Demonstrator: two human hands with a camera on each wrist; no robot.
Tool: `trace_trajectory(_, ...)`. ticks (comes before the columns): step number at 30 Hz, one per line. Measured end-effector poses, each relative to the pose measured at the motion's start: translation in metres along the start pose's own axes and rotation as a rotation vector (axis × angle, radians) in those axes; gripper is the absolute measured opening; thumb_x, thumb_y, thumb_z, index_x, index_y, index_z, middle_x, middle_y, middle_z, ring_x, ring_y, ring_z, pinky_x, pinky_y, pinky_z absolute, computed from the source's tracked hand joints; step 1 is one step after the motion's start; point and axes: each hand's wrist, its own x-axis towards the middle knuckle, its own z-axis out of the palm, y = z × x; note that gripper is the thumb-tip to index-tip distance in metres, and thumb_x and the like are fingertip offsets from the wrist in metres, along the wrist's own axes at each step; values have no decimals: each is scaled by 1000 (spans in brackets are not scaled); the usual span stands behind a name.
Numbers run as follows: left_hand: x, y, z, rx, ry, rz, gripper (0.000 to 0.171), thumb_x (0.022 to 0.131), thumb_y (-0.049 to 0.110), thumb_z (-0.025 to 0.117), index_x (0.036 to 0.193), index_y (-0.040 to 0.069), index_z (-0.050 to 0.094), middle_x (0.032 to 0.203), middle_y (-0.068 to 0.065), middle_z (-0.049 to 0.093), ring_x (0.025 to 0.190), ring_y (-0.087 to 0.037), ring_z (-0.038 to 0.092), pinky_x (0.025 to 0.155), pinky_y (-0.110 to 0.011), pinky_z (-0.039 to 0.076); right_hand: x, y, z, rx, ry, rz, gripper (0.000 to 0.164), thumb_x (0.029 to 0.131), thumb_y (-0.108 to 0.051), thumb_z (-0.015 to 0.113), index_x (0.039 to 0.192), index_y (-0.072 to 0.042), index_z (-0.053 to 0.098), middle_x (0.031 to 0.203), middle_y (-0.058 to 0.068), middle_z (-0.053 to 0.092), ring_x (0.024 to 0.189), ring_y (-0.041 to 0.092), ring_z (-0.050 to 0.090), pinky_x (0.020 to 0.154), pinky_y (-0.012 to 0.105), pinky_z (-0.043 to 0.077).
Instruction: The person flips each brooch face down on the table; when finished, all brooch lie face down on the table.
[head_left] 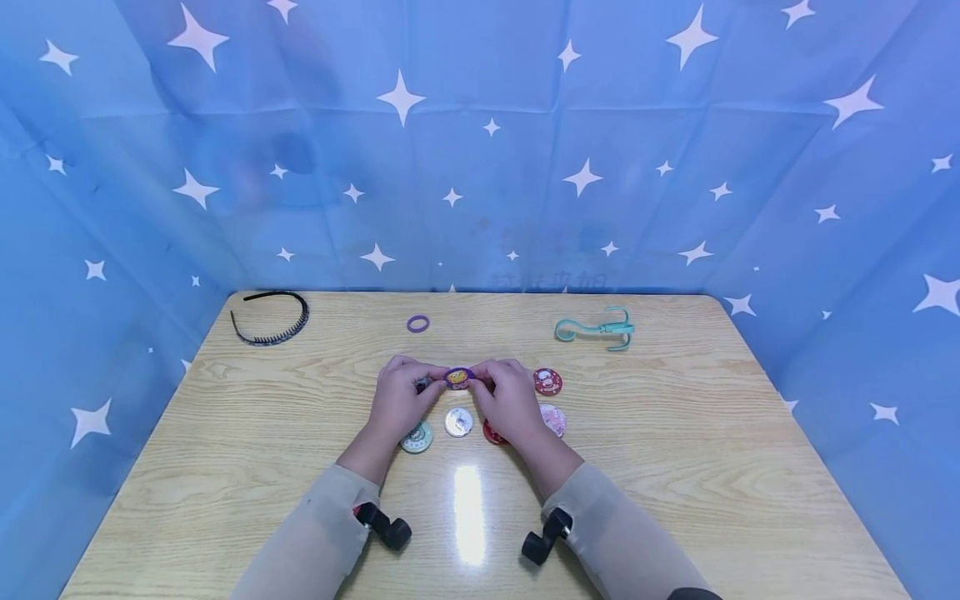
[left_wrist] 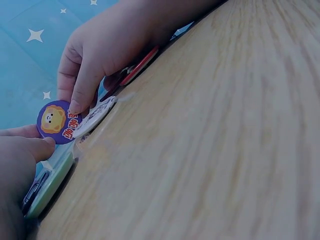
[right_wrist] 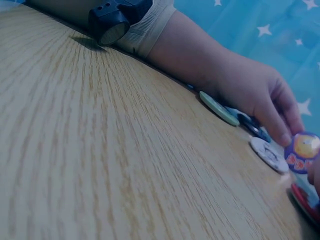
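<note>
A round purple button badge (head_left: 459, 379) with a yellow lion face is held tilted up between both hands. My left hand (head_left: 397, 398) pinches its left edge between thumb and fingers, and my right hand (head_left: 508, 400) pinches the opposite edge. In the left wrist view the badge's printed front (left_wrist: 52, 120) shows plainly. A white badge (head_left: 458, 422) lies just in front of it on the table. By the left wrist is a pale green badge (head_left: 417, 438); a dark one (head_left: 422, 384) is mostly hidden by the left hand. The right hand partly covers a red badge (head_left: 492, 432).
Right of the right hand lie another red badge (head_left: 547, 382) and a pink badge (head_left: 553, 419). Farther back on the wooden table (head_left: 675, 417) are a black toothed headband (head_left: 281, 335), a purple ring (head_left: 417, 323) and a teal item with curved arms (head_left: 596, 328). A starry blue curtain (head_left: 465, 225) hangs behind.
</note>
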Motion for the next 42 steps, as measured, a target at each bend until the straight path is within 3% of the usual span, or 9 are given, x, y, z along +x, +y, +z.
trace_trajectory(13, 0, -3, 0, -23, -5, 23, 13, 93, 11, 85, 104, 18, 86, 101, 4, 81, 102, -22, 61, 93, -42, 49, 0, -1, 1, 8, -3, 8, 9, 97, -18, 82, 106, -17, 80, 95, -8, 77, 105, 19, 64, 106, 47, 40)
trace_trajectory(24, 0, -3, 0, -10, 1, 51, 13, 93, 10, 85, 102, 19, 85, 102, 4, 81, 103, -23, 63, 93, -43, 50, -1, -2, 1, 24, 13, -6, 8, 96, -16, 83, 103, -16, 80, 91, -7, 75, 101, 20, 64, 99, 45, 45)
trace_trajectory(42, 1, -4, 1, 4, -17, 59, 15, 93, 10, 85, 103, 20, 85, 101, 5, 80, 103, -22, 64, 94, -44, 50, 0, -1, 0, -45, -14, -3, 8, 97, -13, 80, 104, -16, 80, 94, -6, 75, 104, 20, 64, 101, 45, 45)
